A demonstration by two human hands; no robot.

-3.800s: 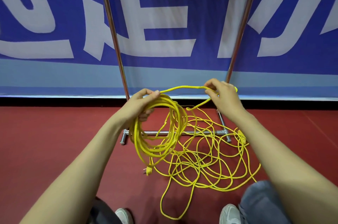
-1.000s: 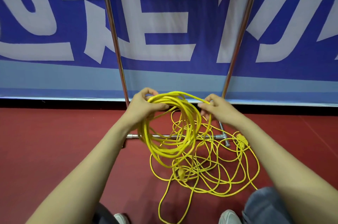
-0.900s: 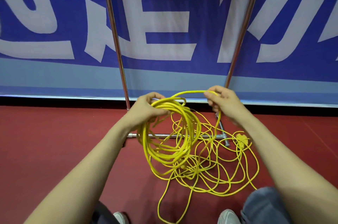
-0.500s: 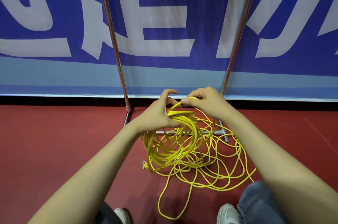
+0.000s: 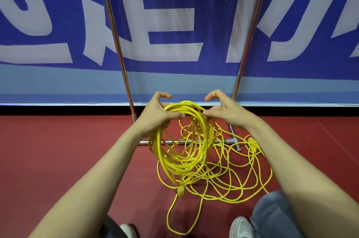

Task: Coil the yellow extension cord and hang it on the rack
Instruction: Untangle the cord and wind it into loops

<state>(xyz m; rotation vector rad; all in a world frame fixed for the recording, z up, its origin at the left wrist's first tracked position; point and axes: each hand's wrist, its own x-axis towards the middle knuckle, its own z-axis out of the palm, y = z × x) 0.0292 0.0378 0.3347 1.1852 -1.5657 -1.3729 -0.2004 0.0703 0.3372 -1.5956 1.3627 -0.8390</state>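
Head view: yellow extension cord (image 5: pixel 155 144) looks light and floppy; left hand (image 5: pixel 155 113) grips the coil's top, right hand (image 5: pixel 227 111) pinches a strand there.

The rack (image 5: pixel 116 43) runs out past the top edge.

Cord (image 5: pixel 191 105) held between left hand (image 5: pixel 155 113) and right hand (image 5: pixel 227 113), trailing onto floor (image 5: pixel 58 160), rack (image 5: pixel 117 43) behind
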